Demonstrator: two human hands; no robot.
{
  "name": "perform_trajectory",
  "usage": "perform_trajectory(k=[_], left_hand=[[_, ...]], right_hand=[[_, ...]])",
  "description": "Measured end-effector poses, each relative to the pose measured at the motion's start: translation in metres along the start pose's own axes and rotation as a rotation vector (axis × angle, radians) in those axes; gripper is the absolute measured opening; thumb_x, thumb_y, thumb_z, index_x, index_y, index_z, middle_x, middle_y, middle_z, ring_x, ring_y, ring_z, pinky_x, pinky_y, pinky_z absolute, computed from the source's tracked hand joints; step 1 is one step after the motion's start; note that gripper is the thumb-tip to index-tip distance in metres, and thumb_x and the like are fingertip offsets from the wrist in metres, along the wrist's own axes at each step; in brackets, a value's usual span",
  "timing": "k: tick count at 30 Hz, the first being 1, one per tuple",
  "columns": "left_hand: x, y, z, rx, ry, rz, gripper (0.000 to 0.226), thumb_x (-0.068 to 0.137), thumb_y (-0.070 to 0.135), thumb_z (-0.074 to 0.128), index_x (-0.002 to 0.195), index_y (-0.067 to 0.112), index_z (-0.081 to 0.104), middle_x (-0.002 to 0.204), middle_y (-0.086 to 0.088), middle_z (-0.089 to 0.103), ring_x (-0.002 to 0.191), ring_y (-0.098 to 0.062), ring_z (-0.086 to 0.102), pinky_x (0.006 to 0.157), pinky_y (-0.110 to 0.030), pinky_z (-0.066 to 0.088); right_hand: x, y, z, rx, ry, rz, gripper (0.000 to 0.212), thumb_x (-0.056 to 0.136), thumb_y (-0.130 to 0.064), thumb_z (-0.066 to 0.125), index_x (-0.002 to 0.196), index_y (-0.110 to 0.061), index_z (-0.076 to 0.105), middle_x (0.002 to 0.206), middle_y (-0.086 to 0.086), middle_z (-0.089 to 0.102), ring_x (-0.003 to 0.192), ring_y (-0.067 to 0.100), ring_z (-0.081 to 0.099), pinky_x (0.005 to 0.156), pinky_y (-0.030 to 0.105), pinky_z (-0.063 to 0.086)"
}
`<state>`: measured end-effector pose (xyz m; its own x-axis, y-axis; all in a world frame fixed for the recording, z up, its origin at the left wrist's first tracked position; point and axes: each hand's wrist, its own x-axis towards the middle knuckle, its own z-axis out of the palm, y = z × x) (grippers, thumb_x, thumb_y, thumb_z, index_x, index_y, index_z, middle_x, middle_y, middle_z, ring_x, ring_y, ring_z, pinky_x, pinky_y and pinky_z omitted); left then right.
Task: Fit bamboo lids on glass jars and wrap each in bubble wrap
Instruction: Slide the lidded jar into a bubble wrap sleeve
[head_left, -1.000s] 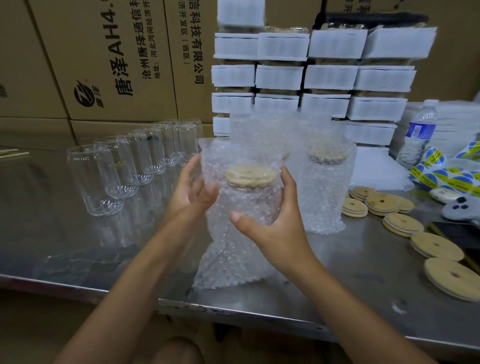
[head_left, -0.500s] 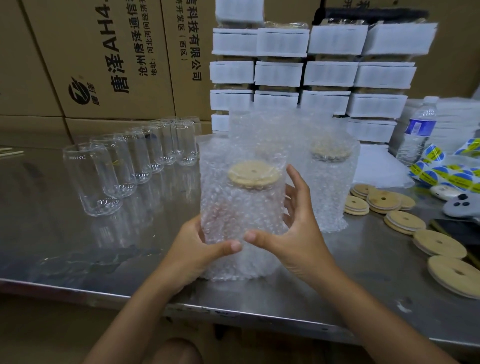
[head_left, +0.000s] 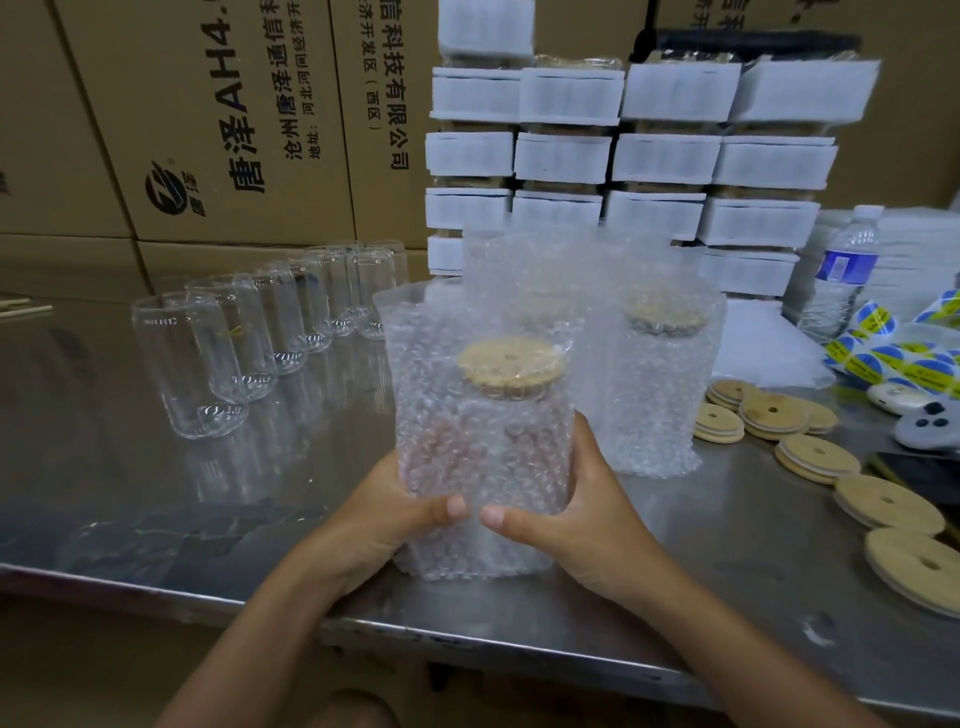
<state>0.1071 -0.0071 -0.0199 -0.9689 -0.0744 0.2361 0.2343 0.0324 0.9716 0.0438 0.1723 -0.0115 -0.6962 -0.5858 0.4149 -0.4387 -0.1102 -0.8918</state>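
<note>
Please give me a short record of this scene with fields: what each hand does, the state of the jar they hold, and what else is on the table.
left hand: grips the wrapped jar on its left side
right hand: grips its right side
wrapped jar: upright, bamboo lid on, bubble wrap around
behind it: second wrapped jar, lidded
table, left: row of bare glass jars, no lids
table, right: loose bamboo lids

Stainless steel table (head_left: 156, 467), reflective, scuffed. Printed cardboard cartons (head_left: 208, 130) stacked along the rear. Floor (head_left: 104, 670) brownish, possibly concrete; blurred. Soft, even light.
</note>
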Motion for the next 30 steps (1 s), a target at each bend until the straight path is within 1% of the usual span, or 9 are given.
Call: perform_trajectory(k=[4, 8, 14, 20, 22, 24, 26, 28, 30], left_hand=[[-0.003, 0.012, 0.008, 0.176, -0.147, 0.053, 0.073, 0.05, 0.035, 0.091, 0.11, 0.059, 0.058, 0.119, 0.027, 0.063, 0.113, 0.005, 0.058, 0.084, -0.006, 0.045], [-0.001, 0.012, 0.01, 0.212, -0.11, 0.093, 0.072, 0.064, 0.015, 0.086, 0.123, 0.038, 0.052, 0.122, 0.023, 0.062, 0.115, 0.003, 0.058, 0.086, -0.006, 0.044], [-0.007, 0.019, -0.006, 0.251, 0.018, 0.173, 0.059, 0.068, 0.032, 0.082, 0.116, 0.054, 0.055, 0.121, 0.023, 0.063, 0.113, 0.003, 0.058, 0.087, -0.005, 0.042], [-0.003, 0.03, -0.03, 0.206, 0.099, 0.176, 0.052, 0.068, 0.023, 0.079, 0.112, 0.044, 0.063, 0.113, 0.012, 0.07, 0.104, -0.004, 0.066, 0.081, -0.009, 0.048], [0.0, 0.031, -0.04, 0.167, 0.134, 0.154, 0.054, 0.063, 0.026, 0.082, 0.112, 0.039, 0.064, 0.11, 0.011, 0.071, 0.101, -0.004, 0.067, 0.077, -0.009, 0.05], [0.006, 0.027, -0.051, 0.107, 0.179, 0.112, 0.065, 0.058, 0.026, 0.086, 0.118, 0.027, 0.06, 0.111, 0.007, 0.071, 0.102, -0.009, 0.068, 0.077, -0.012, 0.051], [0.013, 0.024, -0.06, 0.081, 0.242, 0.071, 0.071, 0.055, 0.021, 0.089, 0.119, 0.019, 0.057, 0.109, 0.003, 0.072, 0.102, -0.014, 0.069, 0.077, -0.017, 0.054], [0.025, 0.022, -0.067, 0.078, 0.31, 0.048, 0.064, 0.059, 0.01, 0.089, 0.114, 0.018, 0.057, 0.1, 0.006, 0.074, 0.093, -0.012, 0.071, 0.072, -0.017, 0.054], [0.041, 0.02, -0.074, 0.078, 0.382, 0.058, 0.052, 0.067, -0.004, 0.08, 0.11, 0.017, 0.057, 0.09, 0.011, 0.075, 0.083, -0.004, 0.071, 0.063, -0.01, 0.052]], right_hand=[[0.0, 0.002, 0.001, 0.005, 0.048, -0.007, 0.076, 0.062, -0.033, 0.083, 0.124, -0.037, 0.039, 0.113, -0.027, 0.059, 0.108, -0.003, 0.06, 0.08, 0.01, 0.049], [0.007, 0.001, 0.006, 0.045, 0.063, 0.021, 0.067, 0.067, -0.025, 0.081, 0.12, -0.039, 0.043, 0.109, -0.023, 0.063, 0.102, -0.002, 0.063, 0.076, 0.011, 0.051], [0.029, -0.008, 0.027, 0.09, 0.011, 0.043, 0.068, 0.066, -0.028, 0.08, 0.123, -0.038, 0.044, 0.11, -0.021, 0.065, 0.104, -0.001, 0.063, 0.079, 0.013, 0.051], [0.054, -0.016, 0.05, 0.144, -0.068, 0.014, 0.075, 0.067, -0.032, 0.079, 0.131, -0.037, 0.039, 0.113, -0.028, 0.061, 0.108, -0.007, 0.059, 0.08, 0.009, 0.048], [0.062, -0.015, 0.048, 0.146, -0.133, 0.017, 0.08, 0.07, -0.042, 0.076, 0.137, -0.041, 0.032, 0.119, -0.038, 0.055, 0.113, -0.014, 0.052, 0.082, 0.005, 0.045], [0.066, -0.01, 0.049, 0.1, -0.15, 0.051, 0.08, 0.066, -0.064, 0.07, 0.131, -0.057, 0.024, 0.121, -0.053, 0.041, 0.114, -0.027, 0.04, 0.085, 0.003, 0.041], [0.065, 0.001, 0.049, -0.003, -0.123, 0.085, 0.082, 0.062, -0.074, 0.067, 0.132, -0.058, 0.027, 0.131, -0.048, 0.037, 0.121, -0.024, 0.035, 0.093, 0.007, 0.038], [0.059, 0.016, 0.042, -0.109, -0.147, 0.096, 0.059, 0.077, -0.05, 0.072, 0.127, -0.05, 0.041, 0.13, -0.036, 0.048, 0.124, -0.016, 0.041, 0.093, 0.005, 0.036], [0.049, 0.026, 0.036, -0.308, -0.276, 0.068, 0.055, 0.084, -0.035, 0.07, 0.127, -0.05, 0.039, 0.137, -0.031, 0.042, 0.127, -0.017, 0.035, 0.099, 0.006, 0.031]])
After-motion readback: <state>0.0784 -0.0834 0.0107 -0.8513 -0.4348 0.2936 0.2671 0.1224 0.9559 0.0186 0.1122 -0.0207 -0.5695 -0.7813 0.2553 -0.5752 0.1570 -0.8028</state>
